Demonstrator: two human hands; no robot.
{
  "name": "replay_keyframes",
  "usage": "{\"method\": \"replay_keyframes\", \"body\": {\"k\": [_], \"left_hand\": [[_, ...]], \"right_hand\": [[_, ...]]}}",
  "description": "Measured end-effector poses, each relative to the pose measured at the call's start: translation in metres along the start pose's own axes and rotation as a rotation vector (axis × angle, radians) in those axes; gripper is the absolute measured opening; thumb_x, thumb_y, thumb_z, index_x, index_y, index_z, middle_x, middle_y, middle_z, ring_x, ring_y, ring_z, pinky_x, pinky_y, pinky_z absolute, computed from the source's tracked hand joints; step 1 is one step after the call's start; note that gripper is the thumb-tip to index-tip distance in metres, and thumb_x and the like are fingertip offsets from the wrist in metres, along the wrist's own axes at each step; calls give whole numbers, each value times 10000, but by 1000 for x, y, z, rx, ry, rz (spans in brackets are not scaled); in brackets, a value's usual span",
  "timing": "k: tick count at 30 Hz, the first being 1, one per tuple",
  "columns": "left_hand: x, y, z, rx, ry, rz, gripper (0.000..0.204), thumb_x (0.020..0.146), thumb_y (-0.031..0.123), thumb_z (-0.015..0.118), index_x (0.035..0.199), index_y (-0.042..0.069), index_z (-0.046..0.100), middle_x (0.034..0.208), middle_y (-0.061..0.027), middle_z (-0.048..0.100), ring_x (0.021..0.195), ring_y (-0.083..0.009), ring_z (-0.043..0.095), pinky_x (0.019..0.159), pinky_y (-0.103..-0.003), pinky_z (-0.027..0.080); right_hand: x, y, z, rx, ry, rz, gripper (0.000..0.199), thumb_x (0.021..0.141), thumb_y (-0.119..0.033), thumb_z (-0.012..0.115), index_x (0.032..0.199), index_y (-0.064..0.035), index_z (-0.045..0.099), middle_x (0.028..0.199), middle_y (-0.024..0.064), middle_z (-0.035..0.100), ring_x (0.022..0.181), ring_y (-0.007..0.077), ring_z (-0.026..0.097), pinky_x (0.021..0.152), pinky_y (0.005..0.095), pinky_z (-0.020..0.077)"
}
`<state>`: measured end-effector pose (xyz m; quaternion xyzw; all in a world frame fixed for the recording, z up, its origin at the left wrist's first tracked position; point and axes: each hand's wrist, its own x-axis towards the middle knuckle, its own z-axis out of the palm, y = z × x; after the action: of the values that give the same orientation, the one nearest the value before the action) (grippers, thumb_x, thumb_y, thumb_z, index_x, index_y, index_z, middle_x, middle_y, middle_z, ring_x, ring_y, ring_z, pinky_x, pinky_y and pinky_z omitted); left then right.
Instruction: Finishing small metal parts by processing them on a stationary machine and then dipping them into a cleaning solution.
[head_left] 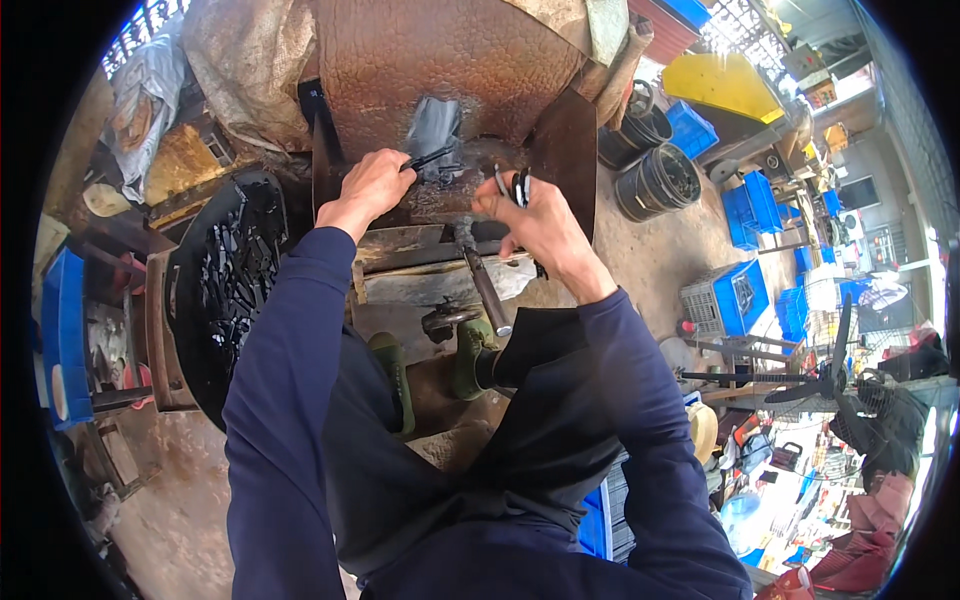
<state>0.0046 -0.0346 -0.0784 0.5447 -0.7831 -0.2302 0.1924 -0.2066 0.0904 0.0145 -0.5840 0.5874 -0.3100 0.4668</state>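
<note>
My left hand (pixel 368 187) pinches one end of a slim dark metal piece (pixel 432 157), which lies across the front of a grey block (pixel 433 122) inside a rusty box-like housing (pixel 455 60). To the right, my right hand (pixel 545 222) is closed around several slim dark metal pieces (pixel 521 187) that stick up past the fingers. Their exact kind is too small to tell. Below and between my hands, a metal rod (pixel 485 290) slopes down from the housing's front ledge toward my feet.
Left of my legs stands a black tub (pixel 215 290) holding many dark metal pieces. Black buckets (pixel 657 182) stand right of the housing. Farther right are blue crates (pixel 740 297) and a standing fan (pixel 830 382). Coarse sacking (pixel 250 70) hangs at the upper left.
</note>
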Motion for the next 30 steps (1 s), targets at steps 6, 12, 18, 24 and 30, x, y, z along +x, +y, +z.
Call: {"method": "replay_keyframes", "body": {"k": [6, 12, 18, 24, 30], "left_hand": [[3, 35, -27, -173, 8, 3, 284, 923, 267, 594, 1050, 31, 685, 940, -170, 719, 912, -365, 675, 797, -467, 503], [-14, 58, -35, -661, -75, 87, 276, 956, 283, 608, 1020, 24, 681, 824, -25, 679, 607, -131, 521, 567, -307, 422], [-33, 79, -48, -1014, -251, -90, 299, 978, 285, 569, 1063, 19, 677, 807, 1, 639, 529, -35, 367, 472, -228, 282], [-16, 42, -46, -940, -67, -172, 280, 930, 256, 575, 941, -6, 674, 786, -29, 648, 566, -88, 451, 491, -285, 338], [2, 1, -23, -537, -113, -208, 250, 947, 207, 557, 1019, -3, 673, 668, 2, 548, 539, -72, 408, 489, -266, 312]], "right_hand": [[19, 3, 1, 463, 264, -7, 227, 985, -183, 619, 1122, -3, 613, 981, 114, 678, 546, 72, 471, 492, 282, 471], [35, -2, 11, 718, 361, -90, 214, 987, -173, 613, 1113, 0, 618, 929, 111, 672, 498, 74, 412, 496, 305, 459], [37, -9, 20, 615, 381, -180, 200, 981, -156, 619, 1097, 6, 621, 844, 93, 638, 490, 79, 397, 492, 313, 450], [33, -3, 20, 599, 422, -125, 204, 971, -157, 636, 1085, 11, 622, 765, 68, 599, 498, 79, 414, 486, 313, 450], [26, 2, 15, 471, 460, -139, 248, 967, -208, 655, 1069, 15, 618, 793, 65, 599, 512, 83, 429, 504, 304, 495]]}}
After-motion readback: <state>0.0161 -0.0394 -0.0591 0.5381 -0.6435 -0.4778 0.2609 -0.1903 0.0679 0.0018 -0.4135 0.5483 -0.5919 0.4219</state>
